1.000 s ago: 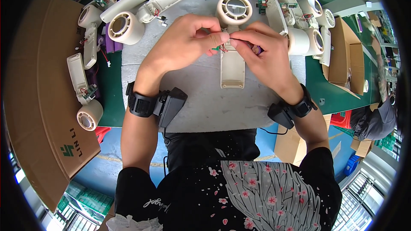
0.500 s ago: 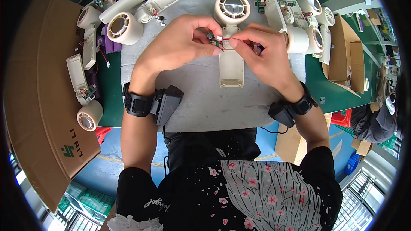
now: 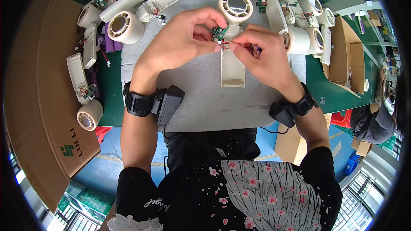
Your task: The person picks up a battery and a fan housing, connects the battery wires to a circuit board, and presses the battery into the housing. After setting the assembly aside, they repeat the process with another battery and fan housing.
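My left hand is closed on a small green circuit board, its thumb below the lower edge. A thin red wire with a white plug meets the board's lower side; whether the plug is fully seated I cannot tell. The fingertips of my right hand pinch that wire close to the plug. Something small and shiny shows under the curled right fingers, too hidden to name. Beneath both hands lies a cream handheld fan body, its handle shell facing up and its round head pointing away.
A grey mat covers the green table before me. Several cream fan bodies with boards and wires lie at the left, and more fan parts at the right. A large carton stands left; an open box sits right.
My left hand has tipped the circuit board up, so more of its green face shows. The plug and my right fingertips have moved slightly lower. The fan body has shifted a little right.
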